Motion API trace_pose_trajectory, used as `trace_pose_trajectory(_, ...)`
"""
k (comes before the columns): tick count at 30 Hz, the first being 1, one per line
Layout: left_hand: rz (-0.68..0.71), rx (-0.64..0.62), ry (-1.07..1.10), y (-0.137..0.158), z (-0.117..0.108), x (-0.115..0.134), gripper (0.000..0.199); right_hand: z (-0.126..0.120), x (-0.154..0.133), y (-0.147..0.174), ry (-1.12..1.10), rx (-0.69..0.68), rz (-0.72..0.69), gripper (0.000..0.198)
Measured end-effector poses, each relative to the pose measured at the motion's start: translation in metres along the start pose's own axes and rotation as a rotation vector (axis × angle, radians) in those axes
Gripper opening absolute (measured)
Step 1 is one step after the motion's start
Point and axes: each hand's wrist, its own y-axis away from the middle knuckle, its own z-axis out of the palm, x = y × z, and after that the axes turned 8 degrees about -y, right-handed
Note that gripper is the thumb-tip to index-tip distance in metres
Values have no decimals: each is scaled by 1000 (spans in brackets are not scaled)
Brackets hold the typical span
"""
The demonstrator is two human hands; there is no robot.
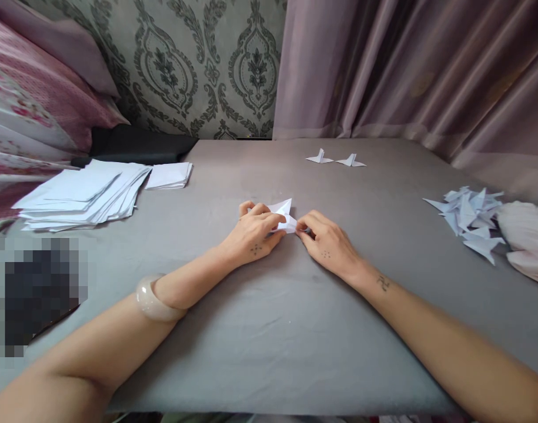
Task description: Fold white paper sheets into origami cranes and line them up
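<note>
A partly folded white paper figure (284, 218) lies between my two hands over the middle of the grey cloth-covered table. My left hand (259, 228) grips its left side, thumb and fingers closed on the paper. At its right corner, the fingertips of my right hand (324, 238) pinch the edge. One pointed flap of the paper stands up away from me. The part of the figure under my left fingers is hidden.
Stacked white paper sheets (86, 197) lie at the left, beside a smaller paper pile (169, 175). Two folded paper birds (351, 160) stand at the back. A heap of folded paper birds (469, 211) sits at the right, against a pale cloth (527, 238).
</note>
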Motion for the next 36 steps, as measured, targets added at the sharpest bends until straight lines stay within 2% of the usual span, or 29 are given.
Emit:
trace_pose_trajectory(7, -37, -25, 66, -4, 1, 1, 11, -1, -3, 0, -8, -15, 28, 12)
trace_pose_trajectory(12, -68, -25, 99, -5, -1, 2, 21, -3, -8, 1, -9, -61, 43, 15)
trace_pose_trajectory(17, -43, -37, 102, -5, 0, 0, 22, 1, -7, -1, -24, -26, 58, 12)
trace_pose_trajectory(19, -24, -42, 93, -5, -2, -2, 26, 1, -7, 0, -3, -32, 23, 13)
trace_pose_trajectory(21, -1, -43, 72, -4, -4, -5, 39, 1, -7, 2, 27, -55, -45, 18)
trace_pose_trajectory(24, -42, -13, -7, -2, -5, -9, 55, 2, -6, 5, 73, -86, -124, 29)
trace_pose_trajectory(29, -157, 61, -96, -1, -1, -12, 40, 2, -5, 9, 114, -130, -148, 33)
trace_pose_trajectory(31, -128, 55, -106, -1, 0, -11, 26, -1, -6, 10, 140, -161, -154, 34)
trace_pose_trajectory(33, -36, 19, -120, -1, -2, -9, 13, -4, -8, 10, 173, -195, -148, 34)
trace_pose_trajectory(36, 137, -39, -112, -1, -4, -6, 22, -11, -11, 11, 184, -246, -131, 34)
